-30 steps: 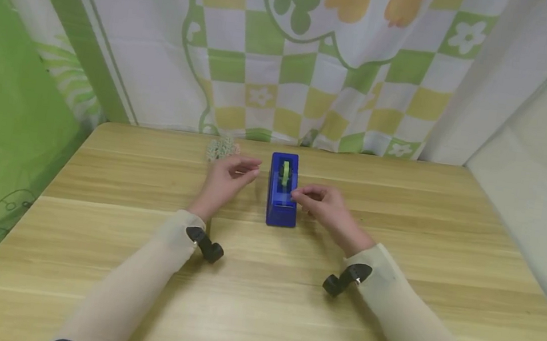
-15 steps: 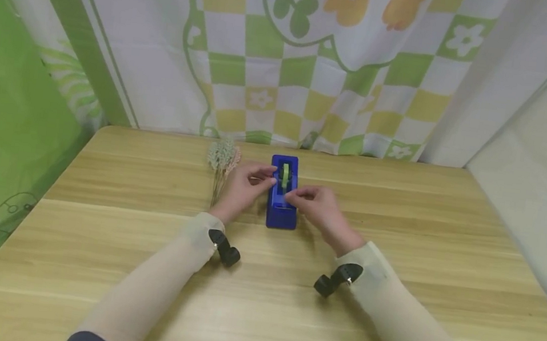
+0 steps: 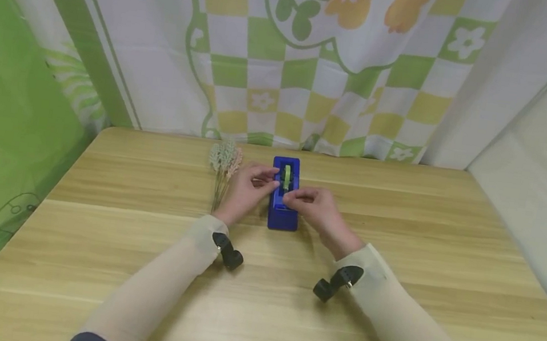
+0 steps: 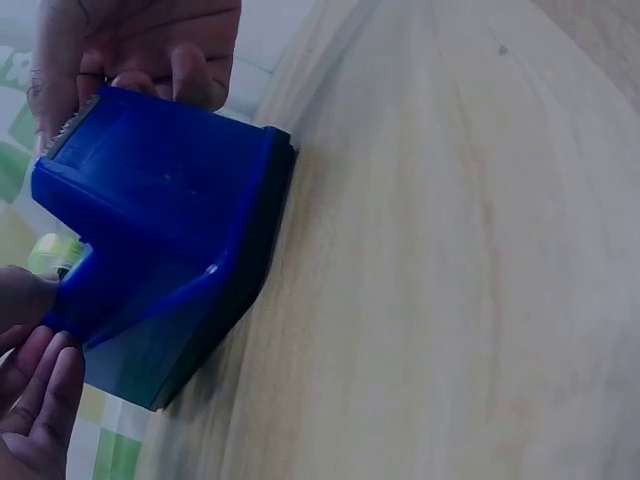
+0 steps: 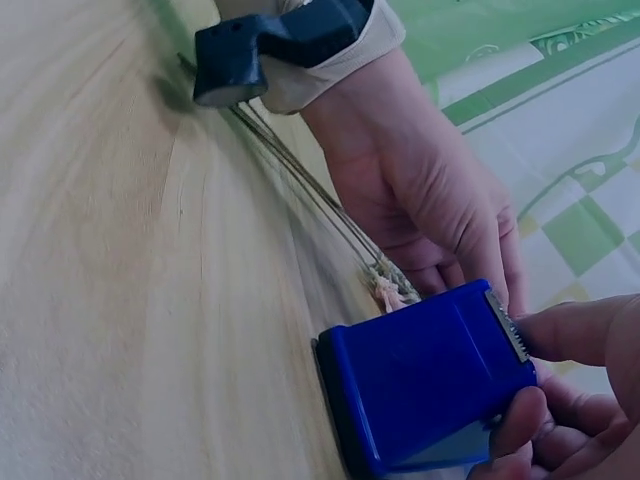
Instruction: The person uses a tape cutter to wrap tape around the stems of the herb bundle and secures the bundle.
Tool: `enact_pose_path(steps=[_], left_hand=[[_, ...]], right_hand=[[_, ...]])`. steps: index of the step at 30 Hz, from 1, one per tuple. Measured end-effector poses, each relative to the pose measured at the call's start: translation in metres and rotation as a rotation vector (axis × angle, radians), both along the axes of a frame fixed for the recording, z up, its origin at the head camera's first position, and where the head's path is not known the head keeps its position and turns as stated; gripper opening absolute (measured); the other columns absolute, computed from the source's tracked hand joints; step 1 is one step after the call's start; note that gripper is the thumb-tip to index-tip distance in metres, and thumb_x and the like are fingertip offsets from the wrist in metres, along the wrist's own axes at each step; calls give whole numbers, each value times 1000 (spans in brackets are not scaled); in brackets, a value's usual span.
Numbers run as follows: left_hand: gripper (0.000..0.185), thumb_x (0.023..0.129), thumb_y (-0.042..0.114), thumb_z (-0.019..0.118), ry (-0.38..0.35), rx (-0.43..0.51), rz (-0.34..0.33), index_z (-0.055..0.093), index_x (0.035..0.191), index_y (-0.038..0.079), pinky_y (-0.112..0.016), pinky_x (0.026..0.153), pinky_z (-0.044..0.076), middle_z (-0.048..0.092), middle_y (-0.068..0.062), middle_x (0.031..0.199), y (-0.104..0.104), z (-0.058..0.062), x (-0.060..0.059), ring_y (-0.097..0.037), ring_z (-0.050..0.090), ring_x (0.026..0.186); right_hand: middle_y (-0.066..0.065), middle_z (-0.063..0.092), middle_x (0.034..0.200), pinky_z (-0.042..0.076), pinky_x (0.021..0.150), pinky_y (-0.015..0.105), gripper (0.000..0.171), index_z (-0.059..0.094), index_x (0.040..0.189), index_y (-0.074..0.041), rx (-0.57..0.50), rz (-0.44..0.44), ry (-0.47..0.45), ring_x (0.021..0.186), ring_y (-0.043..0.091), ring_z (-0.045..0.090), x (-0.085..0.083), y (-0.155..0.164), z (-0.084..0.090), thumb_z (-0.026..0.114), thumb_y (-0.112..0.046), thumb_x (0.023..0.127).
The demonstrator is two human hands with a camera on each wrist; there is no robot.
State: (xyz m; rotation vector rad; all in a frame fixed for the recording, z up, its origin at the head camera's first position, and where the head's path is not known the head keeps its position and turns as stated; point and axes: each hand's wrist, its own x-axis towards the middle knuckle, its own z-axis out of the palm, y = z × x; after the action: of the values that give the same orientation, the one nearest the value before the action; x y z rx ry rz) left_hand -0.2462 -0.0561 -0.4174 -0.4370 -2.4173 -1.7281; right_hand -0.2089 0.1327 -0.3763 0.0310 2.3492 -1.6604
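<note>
A blue tape dispenser [image 3: 282, 220] stands on the table, with a yellow-green roll of tape [image 3: 287, 175] in its well and a toothed cutter [image 5: 507, 327] at its near end. My left hand [image 3: 250, 187] holds the dispenser's left side wall between thumb and fingers, beside the roll. From the right, my right hand [image 3: 319, 208] has thumb and index finger together just over the cutter end, pinching the end of the tape. The strip itself is clear and hardly visible. In the left wrist view, the dispenser's blue body [image 4: 170, 190] lies between both hands.
Behind my left hand lies a bunch of dried flowers [image 3: 223, 155] with thin stems, in pale green and pink. A patterned curtain [image 3: 331, 86] hangs along the back edge of the wooden table [image 3: 266, 302]. Each wrist carries a small black camera [image 3: 228, 252].
My left hand has moved right, from beside the flowers to the dispenser's left side, and taken hold of it. My right hand has shifted slightly left, over the cutter end.
</note>
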Motion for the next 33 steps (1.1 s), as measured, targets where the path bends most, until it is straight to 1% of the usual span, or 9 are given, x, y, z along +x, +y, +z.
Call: enact_pose_path(steps=[4,7,11,13,17,22,28,31,33], left_hand=[[30,97,13,76,7,7,12,74,126,3,-38,101,59,67,-15,118,1,0,0,-30,70,108],[31,97,14,75,6,2,13,74,126,4,-39,101,59,67,-15,119,1,0,0,-29,70,109],[32,98,16,75,-1,-6,7,73,128,5,-38,102,59,67,-14,121,1,1,1,-28,69,110],[32,98,15,74,-5,-3,5,73,128,5,-38,102,59,67,-14,121,2,1,1,-28,69,110],[33,98,15,74,-7,2,6,72,129,4,-37,102,59,67,-14,121,2,1,2,-29,69,110],[33,98,14,75,-4,-2,13,73,129,5,-37,102,59,67,-14,120,2,1,2,-29,69,110],[32,98,16,74,-3,-10,12,73,128,5,-37,102,59,67,-14,119,3,2,1,-29,70,110],[32,98,16,74,-6,-9,12,73,128,5,-37,102,59,67,-14,118,3,2,2,-29,70,109],[31,98,15,75,-12,-2,14,73,128,4,-38,102,59,67,-15,117,3,1,3,-29,70,109]], right_hand=[[16,77,120,53,110,41,30,71,122,5,-60,-8,-16,102,11,70,1,0,0,70,-16,101],[6,79,108,56,101,32,30,71,123,6,-97,-14,-23,95,5,68,1,0,-1,71,-14,100],[-5,78,96,56,90,26,29,70,123,7,-160,-24,-38,88,2,68,0,1,-4,70,-12,101],[-9,77,92,56,87,24,27,70,122,7,-200,-32,-44,86,2,69,0,2,-5,69,-11,101],[-16,74,84,53,82,21,19,73,115,2,-251,-49,-51,83,0,66,-3,3,-10,68,-11,102],[-17,73,85,49,81,24,13,75,109,-5,-235,-41,-59,83,3,61,-3,4,-9,69,-15,101],[-18,72,87,46,79,24,9,77,102,-12,-230,-40,-79,84,5,56,0,5,-3,70,-16,101],[-17,72,88,47,80,25,9,77,101,-12,-235,-51,-88,84,6,56,3,5,0,70,-17,101],[-16,71,88,47,80,25,10,77,103,-10,-233,-52,-93,84,8,56,5,5,1,70,-17,101]])
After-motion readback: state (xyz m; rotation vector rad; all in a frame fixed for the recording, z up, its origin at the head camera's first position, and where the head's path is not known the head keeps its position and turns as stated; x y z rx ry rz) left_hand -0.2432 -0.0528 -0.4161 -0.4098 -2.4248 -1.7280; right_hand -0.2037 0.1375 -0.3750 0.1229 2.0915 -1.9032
